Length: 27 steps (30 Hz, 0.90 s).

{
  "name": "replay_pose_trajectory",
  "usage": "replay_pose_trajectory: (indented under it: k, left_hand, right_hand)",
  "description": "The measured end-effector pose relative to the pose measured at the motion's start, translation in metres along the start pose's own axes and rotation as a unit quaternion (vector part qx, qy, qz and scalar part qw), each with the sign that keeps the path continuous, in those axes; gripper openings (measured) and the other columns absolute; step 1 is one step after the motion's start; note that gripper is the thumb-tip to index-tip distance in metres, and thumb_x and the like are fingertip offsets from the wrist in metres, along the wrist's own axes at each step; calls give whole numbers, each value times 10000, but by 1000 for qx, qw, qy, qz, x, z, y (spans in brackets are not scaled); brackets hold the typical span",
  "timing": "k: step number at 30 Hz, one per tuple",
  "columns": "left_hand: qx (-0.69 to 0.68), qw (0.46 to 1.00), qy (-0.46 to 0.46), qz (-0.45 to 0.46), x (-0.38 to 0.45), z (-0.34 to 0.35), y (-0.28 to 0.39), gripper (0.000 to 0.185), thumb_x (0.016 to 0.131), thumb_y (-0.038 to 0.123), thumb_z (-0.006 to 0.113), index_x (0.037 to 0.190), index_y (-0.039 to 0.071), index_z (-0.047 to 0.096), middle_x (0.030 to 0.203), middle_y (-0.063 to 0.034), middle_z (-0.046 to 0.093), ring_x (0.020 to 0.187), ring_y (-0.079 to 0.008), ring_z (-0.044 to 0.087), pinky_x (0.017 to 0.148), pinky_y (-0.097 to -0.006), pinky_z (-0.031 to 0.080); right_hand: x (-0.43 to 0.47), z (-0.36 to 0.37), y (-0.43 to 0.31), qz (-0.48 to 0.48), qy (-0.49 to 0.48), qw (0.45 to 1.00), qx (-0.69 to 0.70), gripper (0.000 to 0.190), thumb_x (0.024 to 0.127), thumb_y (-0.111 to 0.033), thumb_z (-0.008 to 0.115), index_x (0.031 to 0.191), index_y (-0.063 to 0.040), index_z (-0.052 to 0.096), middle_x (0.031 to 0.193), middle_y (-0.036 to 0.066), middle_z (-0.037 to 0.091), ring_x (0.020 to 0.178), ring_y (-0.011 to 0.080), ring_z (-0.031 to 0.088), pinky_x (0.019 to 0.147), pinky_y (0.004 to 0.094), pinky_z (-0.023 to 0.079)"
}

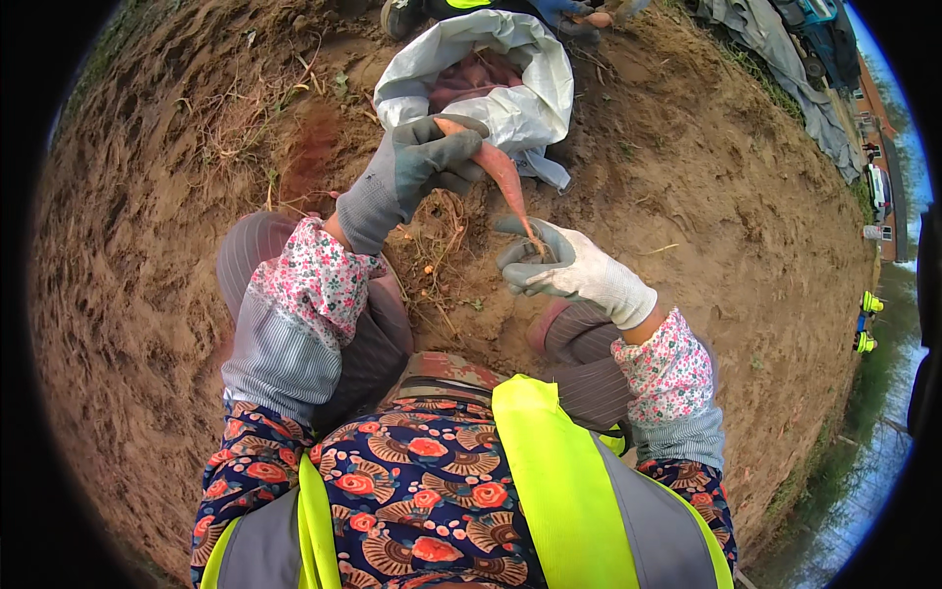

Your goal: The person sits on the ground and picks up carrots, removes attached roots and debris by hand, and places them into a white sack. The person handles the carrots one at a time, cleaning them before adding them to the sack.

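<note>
A slender reddish sweet potato [500, 169] spans the gap between my two gloved hands. My left hand [412, 166], in a grey coated work glove, grips its thicker upper end. At the lower end, the thin root tail runs into the curled fingers of my right hand [570, 265], which wears a paler glove with grey-coated fingers. Just beyond my hands stands a white woven sack [544, 96], its rim rolled open. Several reddish sweet potatoes [475, 77] lie inside it.
Bare brown soil [706, 191] surrounds me. Dry vines [441, 258] lie between my knees, and more stems [243, 136] are at left. Across the sack, another person's gloved hand [570, 15] is beside a sweet potato [597, 20]. A grey tarp [787, 66] lies far right.
</note>
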<state>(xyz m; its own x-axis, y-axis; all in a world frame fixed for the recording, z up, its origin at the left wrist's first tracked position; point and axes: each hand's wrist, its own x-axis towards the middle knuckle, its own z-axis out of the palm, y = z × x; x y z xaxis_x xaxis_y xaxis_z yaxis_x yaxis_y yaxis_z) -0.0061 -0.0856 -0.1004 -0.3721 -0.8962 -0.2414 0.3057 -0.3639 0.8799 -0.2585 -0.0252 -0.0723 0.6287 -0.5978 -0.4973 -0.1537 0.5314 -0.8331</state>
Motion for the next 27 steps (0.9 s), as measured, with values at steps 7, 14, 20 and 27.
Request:
replay_pose_trajectory:
  k: [7,14,20,27]
  left_hand:
    - [-17,999,-8,-39,17,0,-12,294,959,175,629,1167,-30,597,962,-112,692,805,-159,688,711,-277,586]
    - [-38,998,-26,-33,14,16,-15,291,965,181,619,1163,-32,602,932,-93,692,801,-148,679,700,-264,572]
    - [-38,992,-113,-38,18,13,-21,389,958,198,615,1260,-41,558,971,-94,688,798,-139,674,695,-254,558]
    - [-87,986,-136,-27,18,7,-28,435,938,165,608,1308,-47,523,1122,-133,684,814,-146,667,655,-251,544]
  right_hand:
    - [6,-20,-2,-47,123,979,156,789,948,-650,472,1441,-36,417,1182,99,615,1011,185,649,845,316,538]
    - [17,-15,0,-194,245,950,3,466,941,-144,678,1360,-20,516,1178,58,629,1041,109,601,870,257,509]
    - [17,4,0,-189,239,945,-122,755,917,-295,713,1518,-89,304,1336,124,527,1061,182,629,896,311,527]
    - [12,-3,0,-55,118,983,129,630,980,-518,531,1327,7,507,1054,125,656,874,204,693,802,333,581]
